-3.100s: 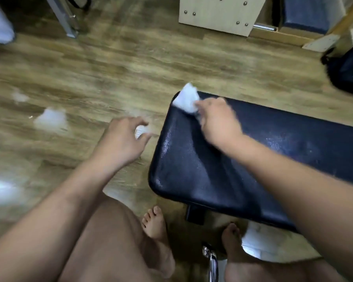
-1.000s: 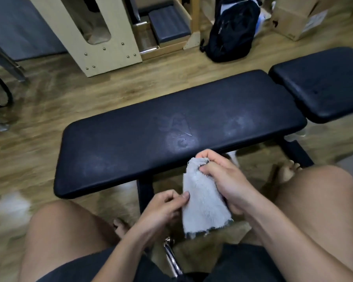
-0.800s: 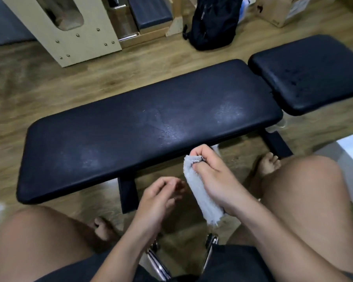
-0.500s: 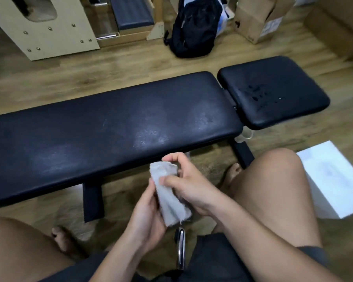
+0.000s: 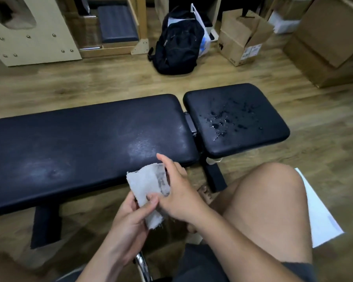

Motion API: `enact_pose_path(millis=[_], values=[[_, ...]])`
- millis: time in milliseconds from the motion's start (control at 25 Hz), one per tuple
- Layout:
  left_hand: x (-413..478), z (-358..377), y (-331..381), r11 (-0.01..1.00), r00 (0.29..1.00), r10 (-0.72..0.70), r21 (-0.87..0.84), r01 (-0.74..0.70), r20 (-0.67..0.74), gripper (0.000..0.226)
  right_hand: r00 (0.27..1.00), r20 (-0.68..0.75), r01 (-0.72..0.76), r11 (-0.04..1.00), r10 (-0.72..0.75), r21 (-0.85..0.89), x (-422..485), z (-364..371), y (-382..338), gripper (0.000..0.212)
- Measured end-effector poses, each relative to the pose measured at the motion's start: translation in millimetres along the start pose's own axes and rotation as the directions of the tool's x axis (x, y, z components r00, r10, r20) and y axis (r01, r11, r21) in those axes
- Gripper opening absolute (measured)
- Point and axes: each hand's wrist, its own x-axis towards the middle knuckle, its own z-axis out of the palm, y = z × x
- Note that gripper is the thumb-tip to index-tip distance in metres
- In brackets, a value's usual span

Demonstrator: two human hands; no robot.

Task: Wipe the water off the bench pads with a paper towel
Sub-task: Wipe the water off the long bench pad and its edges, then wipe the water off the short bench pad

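Note:
A long black bench pad [image 5: 80, 143] runs across the middle, its surface showing faint dull smears. To its right, a short black seat pad [image 5: 243, 135] carries scattered water drops [image 5: 220, 121]. In front of the long pad's near edge, both hands hold a damp, crumpled white paper towel [image 5: 147, 186]. My left hand [image 5: 130, 218] grips its lower part, thumb on top. My right hand [image 5: 179, 196] holds its right side, forefinger raised.
A black backpack [image 5: 177, 43] and cardboard boxes [image 5: 240, 39] stand on the wooden floor behind the bench. A pale wooden frame [image 5: 33, 37] is at the back left. A white box [image 5: 322, 216] lies by my right knee. A chrome tube [image 5: 143, 267] rises between my legs.
The view has swung right, bringing the wet seat pad into full sight. My left hand has taken hold of the towel's lower part, and the towel is more spread out between both hands.

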Motion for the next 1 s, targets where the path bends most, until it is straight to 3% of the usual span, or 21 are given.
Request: enact_pose_path(millis=[80,160,280,400,520,720,800,1000], values=[[12,22,-10,1.0,1.0,-0.002,-0.014,0.002,-0.015,0.047,0.99,-0.032,-0.134,0.983,0.139,0.124,3,-20,19,0.087],[25,45,-17,0.999,1.0,0.001,-0.048,-0.002,-0.029,0.043,0.975,0.055,-0.221,0.915,0.215,0.337,4,-40,37,0.072],[40,74,-26,0.998,0.996,0.008,-0.067,-0.014,-0.084,0.04,0.985,0.125,-0.167,0.871,0.122,0.461,1,-59,55,0.029],[50,97,-37,1.0,0.99,0.025,-0.001,-0.026,-0.137,0.039,0.996,0.041,-0.087,0.905,0.077,0.417,0,-80,70,0.016],[57,117,-44,0.99,0.979,0.079,0.128,-0.055,-0.187,0.034,0.999,0.013,-0.042,0.967,0.041,0.251,-1,-102,83,0.024],[61,141,-57,0.952,0.982,0.042,0.306,0.015,-0.182,0.027,0.979,0.199,-0.066,0.995,0.05,0.075,-2,-127,92,0.047],[60,144,-61,0.969,0.979,0.015,0.244,0.036,-0.204,0.028,0.973,0.227,-0.049,0.999,0.05,-0.012,-1,-128,91,0.046],[49,129,-73,0.999,0.954,0.044,0.012,-0.042,-0.298,0.028,0.999,0.047,-0.009,0.999,0.007,0.038,6,-126,80,0.045]])
